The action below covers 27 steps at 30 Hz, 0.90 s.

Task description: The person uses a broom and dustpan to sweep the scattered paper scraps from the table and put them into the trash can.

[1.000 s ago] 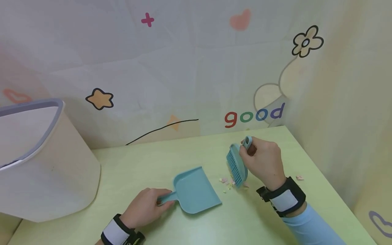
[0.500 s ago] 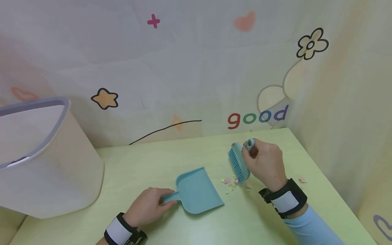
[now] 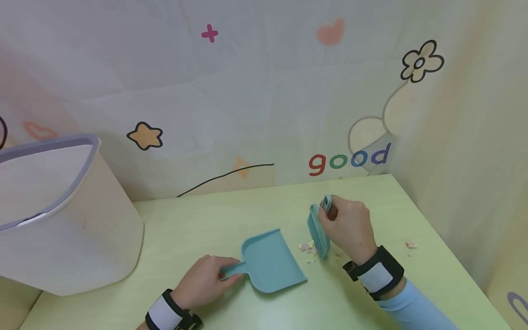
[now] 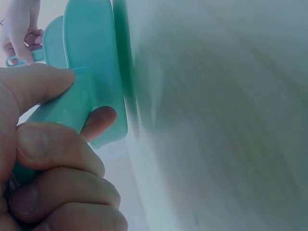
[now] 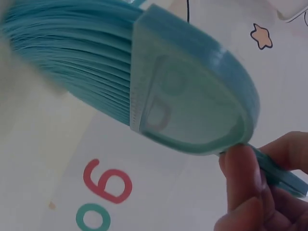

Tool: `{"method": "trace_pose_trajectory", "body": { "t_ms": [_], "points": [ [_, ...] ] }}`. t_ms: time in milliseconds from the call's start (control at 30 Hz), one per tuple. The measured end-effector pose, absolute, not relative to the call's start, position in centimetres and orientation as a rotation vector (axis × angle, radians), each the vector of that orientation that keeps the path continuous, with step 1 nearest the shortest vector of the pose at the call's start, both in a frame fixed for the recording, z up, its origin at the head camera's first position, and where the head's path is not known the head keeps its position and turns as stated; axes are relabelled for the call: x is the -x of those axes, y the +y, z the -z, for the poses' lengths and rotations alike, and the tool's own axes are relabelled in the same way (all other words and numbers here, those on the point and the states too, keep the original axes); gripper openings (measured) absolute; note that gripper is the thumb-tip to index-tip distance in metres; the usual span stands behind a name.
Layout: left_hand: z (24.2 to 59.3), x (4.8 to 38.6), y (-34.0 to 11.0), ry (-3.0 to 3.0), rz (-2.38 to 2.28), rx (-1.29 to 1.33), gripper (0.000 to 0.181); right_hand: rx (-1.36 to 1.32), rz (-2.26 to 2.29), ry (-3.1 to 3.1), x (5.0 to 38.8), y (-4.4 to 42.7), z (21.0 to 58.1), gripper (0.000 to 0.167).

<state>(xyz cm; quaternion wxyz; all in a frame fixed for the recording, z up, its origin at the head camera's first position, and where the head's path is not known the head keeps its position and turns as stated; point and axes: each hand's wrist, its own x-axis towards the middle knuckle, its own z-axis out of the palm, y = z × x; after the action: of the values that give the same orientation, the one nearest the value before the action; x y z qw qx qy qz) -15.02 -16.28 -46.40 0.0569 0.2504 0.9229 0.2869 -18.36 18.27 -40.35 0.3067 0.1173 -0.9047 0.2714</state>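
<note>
A blue-green dustpan (image 3: pixel 272 261) lies on the table, its wide edge turned to the right. My left hand (image 3: pixel 208 282) grips its short handle; in the left wrist view the fingers (image 4: pixel 62 149) curl around that handle. On the right, my right hand (image 3: pixel 348 227) pinches the handle of a matching hand brush (image 3: pixel 319 233). The brush's bristles (image 5: pixel 72 53) point down and left toward the table. Small pink and yellow scraps (image 3: pixel 307 248) lie at the bristles, just right of the dustpan and apart from it.
A tall white bin (image 3: pixel 82 220) with a grey-purple rim stands at the left. A few scraps (image 3: pixel 410 245) lie near the table's right edge. A printed curtain (image 3: pixel 231 91) hangs behind the table (image 3: pixel 185 229) and along its right side.
The brush has moved slightly down and left, and its bristle side has turned. The left hand and dustpan keep their place on the table while the head view shifts a little.
</note>
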Motion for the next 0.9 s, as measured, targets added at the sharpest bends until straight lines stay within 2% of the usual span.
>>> {"method": "trace_pose_trajectory", "body": {
  "t_ms": [100,300,367,600,900],
  "points": [
    [46.6,14.9,-16.1,2.785,-0.878,-0.76,0.015,-0.332,-0.753,-2.393,18.0,17.6,40.6,0.02],
    [46.7,14.7,-16.0,2.792,-0.876,-0.769,0.012,-0.365,-0.996,-2.343,17.4,16.9,40.4,0.005],
    [46.7,14.7,-16.0,2.799,-0.871,-0.765,0.013,-0.362,-1.059,-2.303,17.3,17.0,40.1,0.005],
    [46.6,14.8,-16.0,2.811,-0.844,-0.751,0.017,-0.358,-1.018,-2.269,17.5,17.5,39.8,0.005],
    [46.5,14.9,-16.0,2.765,-0.864,-0.748,0.019,-0.41,-0.923,-2.375,17.6,16.2,41.2,0.006]
  ]
}}
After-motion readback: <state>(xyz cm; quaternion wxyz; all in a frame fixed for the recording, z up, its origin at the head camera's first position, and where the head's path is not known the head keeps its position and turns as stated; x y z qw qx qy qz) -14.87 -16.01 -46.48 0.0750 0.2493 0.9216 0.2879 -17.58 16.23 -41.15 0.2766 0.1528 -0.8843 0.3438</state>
